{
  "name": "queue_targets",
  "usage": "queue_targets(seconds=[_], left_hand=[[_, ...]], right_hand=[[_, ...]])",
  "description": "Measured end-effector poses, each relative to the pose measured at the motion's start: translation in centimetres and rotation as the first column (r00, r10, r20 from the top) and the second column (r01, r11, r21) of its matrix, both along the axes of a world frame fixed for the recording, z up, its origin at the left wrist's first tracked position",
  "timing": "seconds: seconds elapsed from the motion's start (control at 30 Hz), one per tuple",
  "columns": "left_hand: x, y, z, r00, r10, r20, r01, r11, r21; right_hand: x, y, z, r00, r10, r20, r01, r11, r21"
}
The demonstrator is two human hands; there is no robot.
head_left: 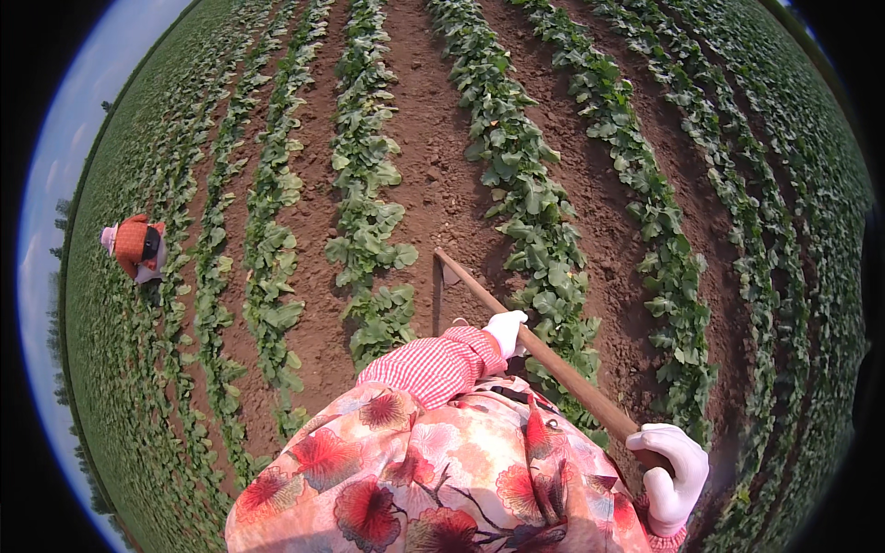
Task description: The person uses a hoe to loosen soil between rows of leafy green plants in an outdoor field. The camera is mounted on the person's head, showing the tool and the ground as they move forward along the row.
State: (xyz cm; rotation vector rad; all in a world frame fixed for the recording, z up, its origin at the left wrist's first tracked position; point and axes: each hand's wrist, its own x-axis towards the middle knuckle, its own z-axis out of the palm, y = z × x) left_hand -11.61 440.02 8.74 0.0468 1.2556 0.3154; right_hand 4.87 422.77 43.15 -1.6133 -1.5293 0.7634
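Note:
A hoe's wooden handle slants across the view from lower right to upper left. My left hand, in a white glove, is closed around the middle of the handle. Near the handle's upper end, my right hand, also white-gloved, wraps its fingers over the wood. The hoe's blade hangs under the far end of the handle, partly hidden by it; whether it touches the soil is unclear. That end lies over the furrow between two rows of leafy green crop plants.
More crop rows curve away on both sides, with bare brown soil between them. Far to the left, another person in an orange top and pale hat bends over the plants. My floral garment fills the bottom of the view.

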Motion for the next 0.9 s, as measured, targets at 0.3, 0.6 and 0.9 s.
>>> queue_targets(seconds=[0.3,0.6,0.9], left_hand=[[2.8,1.5,1.0,0.995,0.06,-0.076,-0.056,0.997,0.052],[0.8,11.5,1.9,0.935,0.024,-0.354,0.078,0.959,0.272],[-3.2,27.6,4.6,0.948,0.12,-0.295,0.034,0.882,0.47]], right_hand=[[-4.6,2.5,3.5,0.93,-0.324,0.175,0.338,0.939,-0.059],[-5.5,5.7,-1.4,0.874,-0.469,0.129,0.464,0.725,-0.508],[-8.0,16.0,-12.6,0.982,-0.169,0.088,0.176,0.625,-0.76]])
